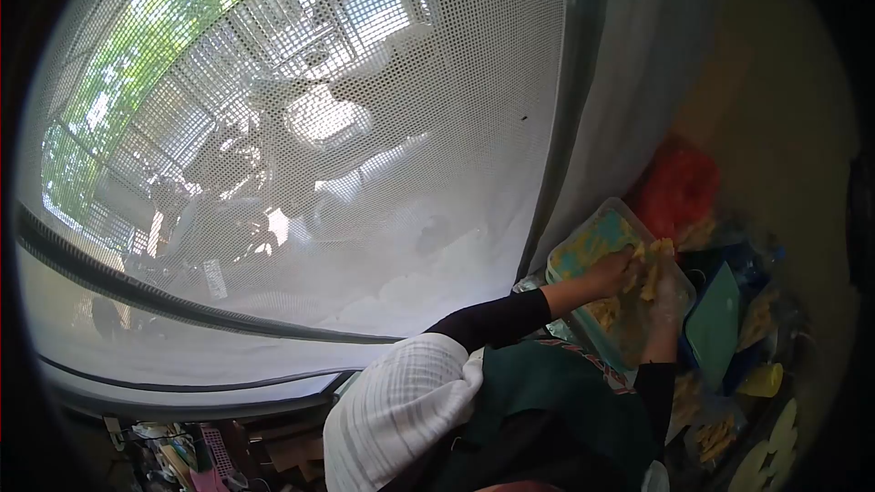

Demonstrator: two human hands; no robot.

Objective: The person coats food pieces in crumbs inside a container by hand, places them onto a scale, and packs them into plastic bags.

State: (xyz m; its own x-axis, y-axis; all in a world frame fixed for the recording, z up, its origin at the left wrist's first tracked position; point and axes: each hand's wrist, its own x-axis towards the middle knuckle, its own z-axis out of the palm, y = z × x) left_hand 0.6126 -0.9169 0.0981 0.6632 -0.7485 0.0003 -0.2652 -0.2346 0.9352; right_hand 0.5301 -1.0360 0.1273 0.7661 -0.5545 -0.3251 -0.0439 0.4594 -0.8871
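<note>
My left hand (609, 275), at the end of a black sleeve, is closed with its fingertips against a clump of yellow, dough-like food (651, 275). My right hand (665, 302) grips the same clump from the other side; its surface looks pale and shiny, possibly a thin clear glove. Both hands are over a clear plastic tub (558, 266). Its far part shows a blue-green bottom smeared with yellow. More yellow food (605, 313) lies in the tub under my left wrist. The exact shape of the pieces is blurred.
Beyond the tub sits a red plastic bag (676, 187). To the right are a green flat panel (714, 328), a yellow cup (762, 380) and clear bags with yellowish strips (716, 437). A white mesh screen (483, 146) fills the left side, with assorted items (196, 456) below it.
</note>
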